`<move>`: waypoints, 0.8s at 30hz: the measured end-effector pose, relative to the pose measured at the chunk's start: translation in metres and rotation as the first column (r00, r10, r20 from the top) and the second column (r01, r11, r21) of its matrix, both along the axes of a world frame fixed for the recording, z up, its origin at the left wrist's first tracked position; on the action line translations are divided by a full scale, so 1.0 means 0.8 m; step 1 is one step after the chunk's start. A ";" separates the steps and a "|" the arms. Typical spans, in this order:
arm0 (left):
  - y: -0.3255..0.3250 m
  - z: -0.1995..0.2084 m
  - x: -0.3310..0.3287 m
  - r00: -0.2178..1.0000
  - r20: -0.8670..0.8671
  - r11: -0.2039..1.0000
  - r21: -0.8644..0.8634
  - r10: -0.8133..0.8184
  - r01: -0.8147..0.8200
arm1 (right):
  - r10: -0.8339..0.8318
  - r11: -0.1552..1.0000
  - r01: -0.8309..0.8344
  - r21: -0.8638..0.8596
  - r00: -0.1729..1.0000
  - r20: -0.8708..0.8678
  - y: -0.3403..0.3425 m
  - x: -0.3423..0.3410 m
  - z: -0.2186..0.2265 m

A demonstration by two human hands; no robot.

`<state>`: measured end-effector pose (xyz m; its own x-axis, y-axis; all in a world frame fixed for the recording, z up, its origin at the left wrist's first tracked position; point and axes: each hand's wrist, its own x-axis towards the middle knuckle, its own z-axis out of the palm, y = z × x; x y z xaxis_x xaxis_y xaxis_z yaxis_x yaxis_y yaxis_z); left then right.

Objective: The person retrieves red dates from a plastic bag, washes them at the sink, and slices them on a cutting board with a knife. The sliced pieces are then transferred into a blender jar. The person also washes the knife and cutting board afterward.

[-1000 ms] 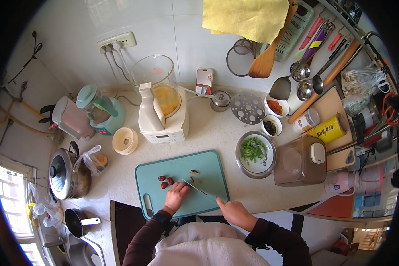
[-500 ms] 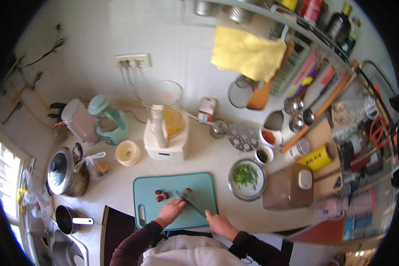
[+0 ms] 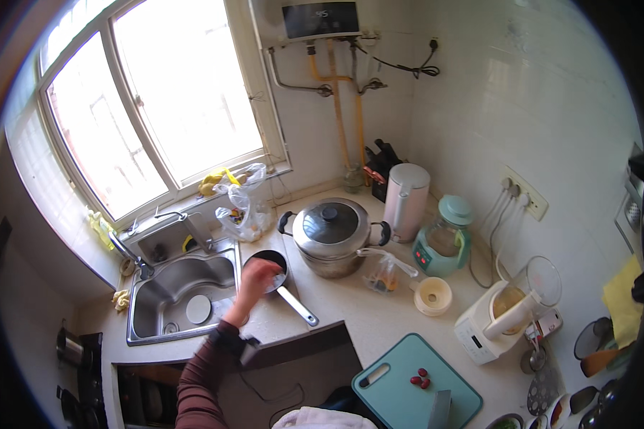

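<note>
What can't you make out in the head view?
Head view:
Right hand: out of view.
Knife: handle cut off by the lower edge, so whether it is held is unclear.
Left hand: blurred; cannot tell whether it holds anything.
Pan: inside partly hidden by that hand.
Bowl of greens: partly cut off by the lower edge.
Pot: contents hidden under its lid.

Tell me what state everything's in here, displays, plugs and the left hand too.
Black pan: uncovered
Left hand: over that pan
Big pot: covered
Teal kettle: lidded, showing red lights
Water heater display: lit
Wall plugs: pushed in
Red fruits: three, seemingly whole
Knife: blade bare, handle out of view
</note>
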<state>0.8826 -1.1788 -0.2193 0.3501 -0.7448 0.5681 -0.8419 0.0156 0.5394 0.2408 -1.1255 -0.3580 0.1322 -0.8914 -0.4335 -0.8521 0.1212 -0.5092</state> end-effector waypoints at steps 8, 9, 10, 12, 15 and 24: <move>0.008 -0.023 0.334 0.582 -0.698 0.873 0.128 0.416 -0.470 | 0.073 0.997 -0.075 -0.010 0.990 -0.118 -0.025 0.021 0.037; 0.003 -0.035 0.354 0.604 -0.666 0.866 0.128 0.437 -0.484 | 0.056 0.998 -0.050 0.042 0.989 -0.136 -0.029 0.022 0.042; -0.002 -0.045 0.374 0.628 -0.625 0.867 0.176 0.464 -0.466 | 0.033 0.995 -0.018 0.097 0.988 -0.148 -0.026 0.023 0.049; -0.021 -0.061 0.408 0.615 -0.575 0.838 0.297 0.540 -0.458 | 0.082 0.995 -0.063 0.082 0.964 -0.254 -0.024 0.035 0.048; -0.035 -0.106 0.434 0.474 -0.721 0.835 0.269 0.504 -0.479 | 0.051 0.997 -0.034 0.071 0.966 -0.254 -0.016 0.046 0.051; -0.101 -0.136 0.495 0.322 -0.783 0.788 0.319 0.532 -0.527 | -0.010 0.998 0.022 0.051 0.974 -0.228 -0.003 0.074 0.070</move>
<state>1.2785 -1.2597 -0.3280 0.9519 -0.2245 -0.2085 0.1452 -0.2685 0.9523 0.3000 -1.1279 -0.3021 0.0106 -0.8675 -0.4973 -0.9424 0.1575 -0.2950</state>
